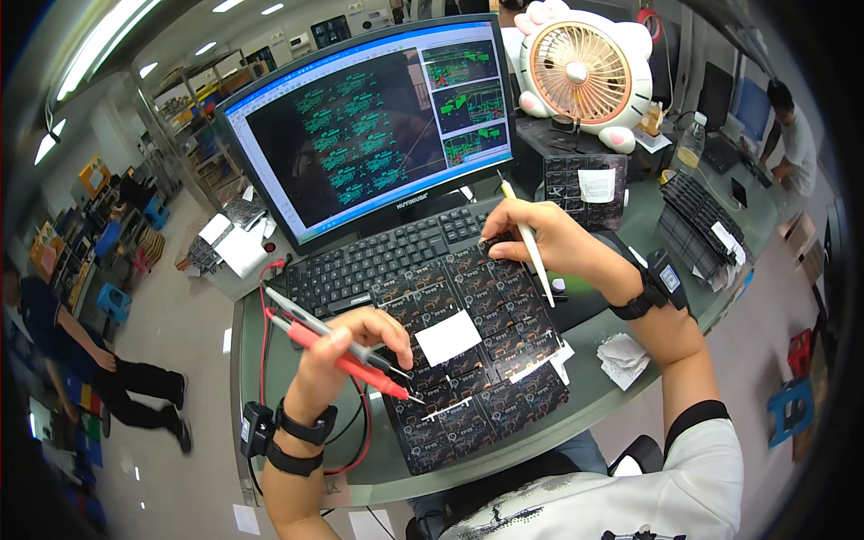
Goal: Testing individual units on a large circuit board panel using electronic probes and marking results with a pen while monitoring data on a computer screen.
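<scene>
My left hand [335, 353] is closed around a pair of test probes, a red probe [346, 362] and a grey probe [310, 319]; their metal tips point down at a dark panel of circuit boards [423, 292]. Whether the tips touch it I cannot tell. A blank-looking white paper slip [447, 337] lies on the panel. At the panel's far edge, my right hand [551, 236] pinches a dark edge or small piece while a slim white pen-like tool [535, 261] with a yellow end rests between its fingers. Beneath the near edge another dark panel [477, 423] shows.
Behind the panel stand a black keyboard [387, 256] and a monitor [360, 135] with circuit drawings. A cat-shaped fan [583, 72], a bottle [691, 144] and stacked dark boards [697, 225] are at the right. Crumpled paper [623, 360] lies near my right forearm. Red leads [262, 342] run down the left edge.
</scene>
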The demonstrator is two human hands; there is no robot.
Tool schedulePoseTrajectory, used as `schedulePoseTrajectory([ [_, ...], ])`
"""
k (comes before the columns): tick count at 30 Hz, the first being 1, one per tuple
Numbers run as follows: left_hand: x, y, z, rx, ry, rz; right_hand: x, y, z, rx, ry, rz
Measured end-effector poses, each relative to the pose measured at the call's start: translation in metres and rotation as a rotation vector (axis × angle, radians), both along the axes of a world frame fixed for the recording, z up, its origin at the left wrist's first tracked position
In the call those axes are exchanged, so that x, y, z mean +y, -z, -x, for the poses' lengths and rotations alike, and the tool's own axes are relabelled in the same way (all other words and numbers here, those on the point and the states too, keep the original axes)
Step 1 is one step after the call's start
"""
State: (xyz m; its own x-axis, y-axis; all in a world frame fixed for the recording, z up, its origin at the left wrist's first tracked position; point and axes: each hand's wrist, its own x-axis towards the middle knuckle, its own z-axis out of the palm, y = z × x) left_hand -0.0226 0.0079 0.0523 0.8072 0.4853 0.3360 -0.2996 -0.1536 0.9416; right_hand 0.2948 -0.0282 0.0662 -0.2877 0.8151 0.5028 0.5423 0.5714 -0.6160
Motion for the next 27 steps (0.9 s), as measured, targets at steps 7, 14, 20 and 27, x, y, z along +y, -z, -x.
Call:
schedulePoseTrajectory([
  [7, -0.014, 0.007, -0.007, 0.214, -0.05, -0.178, 0.012, -0.008, 0.006, -0.293, 0.048, -0.166],
  [14, -0.02, 0.003, 0.001, 0.244, -0.099, -0.271, -0.011, -0.048, 0.096, -0.214, -0.204, 0.141],
  [20, -0.031, 0.02, -0.001, 0.186, -0.241, -0.16, -0.001, -0.051, 0.124, -0.232, -0.337, 0.274],
  [27, -0.014, 0.002, -0.006, 0.238, -0.111, -0.396, -0.009, -0.034, 0.086, 0.201, -0.168, 0.32],
])
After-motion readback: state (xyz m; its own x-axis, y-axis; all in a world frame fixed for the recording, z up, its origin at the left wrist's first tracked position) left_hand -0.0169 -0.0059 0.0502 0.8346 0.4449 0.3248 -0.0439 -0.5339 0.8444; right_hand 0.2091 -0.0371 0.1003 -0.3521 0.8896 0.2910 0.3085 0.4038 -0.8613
